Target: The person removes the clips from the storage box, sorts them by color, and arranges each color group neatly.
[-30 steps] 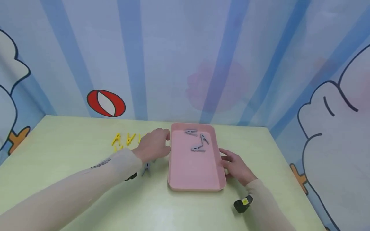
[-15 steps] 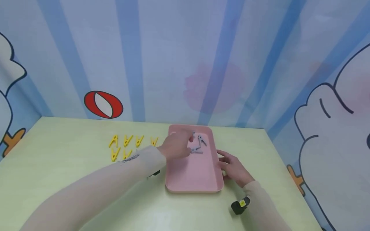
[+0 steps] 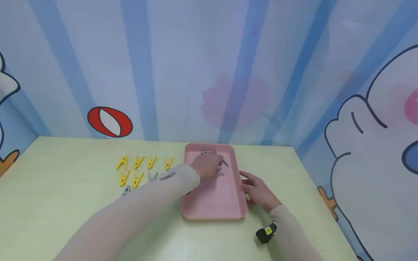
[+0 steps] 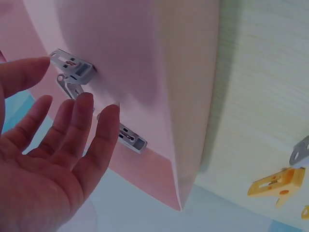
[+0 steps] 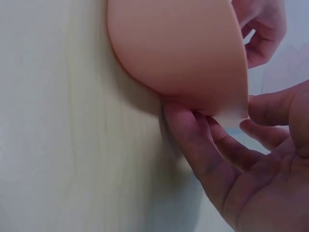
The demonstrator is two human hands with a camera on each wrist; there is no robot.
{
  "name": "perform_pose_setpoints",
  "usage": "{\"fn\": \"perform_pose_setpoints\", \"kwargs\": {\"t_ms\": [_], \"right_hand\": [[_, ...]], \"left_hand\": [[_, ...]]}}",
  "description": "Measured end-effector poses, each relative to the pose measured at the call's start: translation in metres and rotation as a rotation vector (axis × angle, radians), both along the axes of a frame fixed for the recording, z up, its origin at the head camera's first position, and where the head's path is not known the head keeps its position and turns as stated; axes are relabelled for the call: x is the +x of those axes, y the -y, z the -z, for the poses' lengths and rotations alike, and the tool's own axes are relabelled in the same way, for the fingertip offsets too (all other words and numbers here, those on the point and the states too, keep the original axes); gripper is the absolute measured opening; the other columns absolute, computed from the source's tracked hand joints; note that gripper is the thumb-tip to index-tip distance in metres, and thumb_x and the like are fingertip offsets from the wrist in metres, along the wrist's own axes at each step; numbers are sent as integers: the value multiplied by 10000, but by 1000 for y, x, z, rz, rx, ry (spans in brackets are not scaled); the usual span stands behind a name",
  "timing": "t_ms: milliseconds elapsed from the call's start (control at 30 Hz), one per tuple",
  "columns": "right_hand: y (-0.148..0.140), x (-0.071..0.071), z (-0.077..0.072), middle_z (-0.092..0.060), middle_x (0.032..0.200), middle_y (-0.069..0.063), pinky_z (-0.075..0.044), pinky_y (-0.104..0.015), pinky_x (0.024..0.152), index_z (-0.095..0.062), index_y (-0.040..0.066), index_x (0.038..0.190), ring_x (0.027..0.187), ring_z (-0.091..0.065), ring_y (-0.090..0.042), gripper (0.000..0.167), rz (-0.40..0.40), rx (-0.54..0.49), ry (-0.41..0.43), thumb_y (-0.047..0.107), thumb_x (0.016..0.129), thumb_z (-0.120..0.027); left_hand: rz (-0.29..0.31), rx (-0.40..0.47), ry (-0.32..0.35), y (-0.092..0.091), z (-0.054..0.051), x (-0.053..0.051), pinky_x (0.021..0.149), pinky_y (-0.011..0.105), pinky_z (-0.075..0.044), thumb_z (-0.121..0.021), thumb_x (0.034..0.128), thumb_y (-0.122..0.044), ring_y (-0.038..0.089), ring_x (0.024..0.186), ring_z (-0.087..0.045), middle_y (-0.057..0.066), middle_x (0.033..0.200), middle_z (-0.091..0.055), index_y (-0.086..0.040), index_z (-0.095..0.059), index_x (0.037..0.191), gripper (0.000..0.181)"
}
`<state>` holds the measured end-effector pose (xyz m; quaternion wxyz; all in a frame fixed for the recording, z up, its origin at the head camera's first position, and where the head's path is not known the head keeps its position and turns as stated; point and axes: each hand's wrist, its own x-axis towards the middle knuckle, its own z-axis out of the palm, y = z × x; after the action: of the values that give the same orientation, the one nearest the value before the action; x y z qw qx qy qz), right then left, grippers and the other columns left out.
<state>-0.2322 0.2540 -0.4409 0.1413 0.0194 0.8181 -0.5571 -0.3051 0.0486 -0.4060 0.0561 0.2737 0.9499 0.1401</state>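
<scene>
My left hand [image 3: 207, 166] is over the far half of a pink tray [image 3: 213, 203]. In the left wrist view its fingers are loosely bent and spread, with nothing visibly gripped. The thumb tip lies close to a grey clothespin [image 4: 72, 66] in the tray. Two more grey clothespins [image 4: 131, 139] lie beyond the fingers, partly covered by them. My right hand [image 3: 259, 190] rests against the outside of the tray's right wall. In the right wrist view one digit touches the wall's base [image 5: 164, 96], and another is at the rim.
Several yellow clothespins [image 3: 151, 162] lie in rows on the pale table [image 3: 81, 210], left of the tray. A few grey clothespins [image 3: 126, 190] are near them, partly hidden by the left sleeve [image 3: 140, 206]. A printed backdrop [image 3: 176, 72] rises behind the table.
From beside the tray's left wall, my left hand has moved right, over the tray's inside. The view has shifted slightly. My right hand keeps its place at the tray's right wall.
</scene>
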Motion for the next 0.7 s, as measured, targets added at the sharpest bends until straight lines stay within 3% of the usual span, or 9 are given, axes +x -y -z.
{"fn": "perform_pose_setpoints", "kwargs": {"t_ms": [267, 367, 500, 700], "right_hand": [[0, 3, 1, -528, 1353, -217, -576, -443, 703, -357, 120, 1539, 1076, -629, -304, 538, -11, -26, 1, 85, 1020, -493], [-1, 3, 0, -529, 1353, -214, -575, -443, 702, -361, 126, 1538, 1083, -626, -309, 537, -6, -22, 1, 86, 1020, -497], [-2, 3, -2, -528, 1357, -210, -574, -443, 702, -368, 138, 1537, 1082, -624, -308, 537, -2, -18, 3, 84, 1019, -501], [-1, 2, -2, -532, 1350, -207, -575, -444, 699, -375, 138, 1534, 1061, -630, -298, 535, -2, -28, -3, 76, 1018, -501]], "left_hand": [[-84, -78, 109, -8, 6, -6, 749, 324, -531, -710, 922, -250, 133, 799, -618, -10, 899, -661, -106, -700, 1069, 206], [-78, -98, 125, -12, 9, -11, 729, 302, -507, -699, 922, -239, 120, 767, -595, -29, 882, -650, -127, -712, 1026, 154], [-48, -121, 113, -19, 3, -13, 686, 293, -473, -697, 912, -211, 132, 734, -592, -23, 830, -638, -118, -711, 973, 112], [-58, -171, 98, -25, -8, -9, 639, 285, -447, -666, 925, -217, 149, 712, -587, 4, 820, -625, -117, -712, 1004, 136]]}}
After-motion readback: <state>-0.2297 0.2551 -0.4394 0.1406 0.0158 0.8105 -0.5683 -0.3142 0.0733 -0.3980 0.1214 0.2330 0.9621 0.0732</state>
